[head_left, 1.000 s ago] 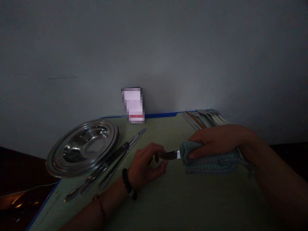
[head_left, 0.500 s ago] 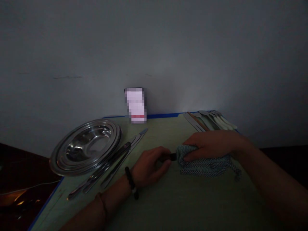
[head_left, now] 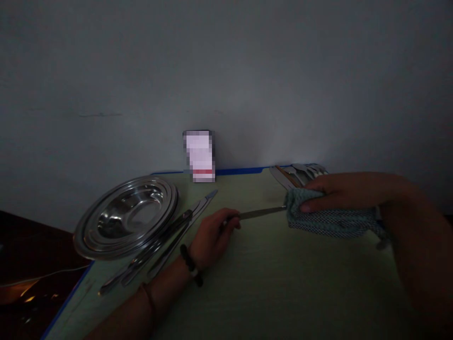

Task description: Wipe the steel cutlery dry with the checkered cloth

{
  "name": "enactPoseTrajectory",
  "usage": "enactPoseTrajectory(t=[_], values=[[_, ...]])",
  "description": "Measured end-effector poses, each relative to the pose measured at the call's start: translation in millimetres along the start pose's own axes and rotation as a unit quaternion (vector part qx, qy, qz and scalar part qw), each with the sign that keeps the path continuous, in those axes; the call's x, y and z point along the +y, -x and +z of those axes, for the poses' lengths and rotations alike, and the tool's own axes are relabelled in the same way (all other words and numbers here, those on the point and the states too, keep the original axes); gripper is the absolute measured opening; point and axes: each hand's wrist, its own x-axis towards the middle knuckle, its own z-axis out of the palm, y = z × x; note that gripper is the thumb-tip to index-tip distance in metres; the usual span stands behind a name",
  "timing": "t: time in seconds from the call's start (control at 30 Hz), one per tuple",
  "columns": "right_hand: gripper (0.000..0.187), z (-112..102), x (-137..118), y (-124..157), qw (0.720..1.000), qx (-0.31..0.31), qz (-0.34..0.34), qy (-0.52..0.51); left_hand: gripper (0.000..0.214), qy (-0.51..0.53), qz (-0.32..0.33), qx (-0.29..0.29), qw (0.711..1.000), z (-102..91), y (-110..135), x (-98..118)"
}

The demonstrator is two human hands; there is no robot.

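Note:
My left hand [head_left: 216, 232] is closed round the dark handle end of a knife [head_left: 262, 213], whose slim metal blade points right. A blue-green checked cloth [head_left: 329, 219] is gripped in my right hand [head_left: 348, 191], thumb on the near side and fingers over the top. The blade's far end meets the cloth's left edge; whether the tip lies inside the fold is hidden. Beyond the cloth, a row of cutlery [head_left: 281, 177] lies near the back right of the table, partly covered by my right hand.
Stacked shiny metal bowls or plates [head_left: 83, 238] stand at the left of the pale green table [head_left: 247, 293]. Several knives and other metal cutlery [head_left: 166, 243] lie beside them, close to my left forearm. A phone with a blurred screen [head_left: 201, 156] leans on the grey wall [head_left: 283, 85].
My right hand and the cloth have slid right and slightly away along the knife, baring its blade. My left hand has shifted a little left and up, still holding the handle.

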Motion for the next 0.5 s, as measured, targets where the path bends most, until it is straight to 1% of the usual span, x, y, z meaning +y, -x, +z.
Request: enactPoseTrajectory(t=[0.07, 0.17, 0.23, 0.33, 0.4, 0.5], values=[[0.039, -1.6, 1.0, 3.3, 1.000, 0.015, 0.016, -0.002, 0.012, -0.018, 0.022, 0.020, 0.999, 1.5, 0.3, -2.0], [0.041, 0.2, -4.5, 2.6, 1.000, 0.020, 0.016, 0.014, 0.017, -0.058, 0.073, 0.032, 0.995, -0.2, 1.0, -5.9], [0.043, 3.3, -10.2, -0.2, 0.999, 0.013, 0.009, 0.028, 0.020, -0.095, 0.109, 0.022, 0.989, -3.7, 1.7, -8.8], [0.047, 8.0, -16.9, -4.9, 0.999, -0.007, -0.001, 0.040, 0.025, -0.138, 0.165, -0.010, 0.977, -9.7, 2.9, -11.7], [0.049, 10.4, -19.3, -7.7, 0.999, -0.023, -0.011, 0.045, 0.028, -0.153, 0.191, -0.029, 0.969, -12.2, 3.5, -11.5], [0.050, 14.6, -23.7, -12.4, 0.997, -0.044, -0.026, 0.060, 0.032, -0.171, 0.224, -0.042, 0.958, -13.0, 3.9, -7.4]])
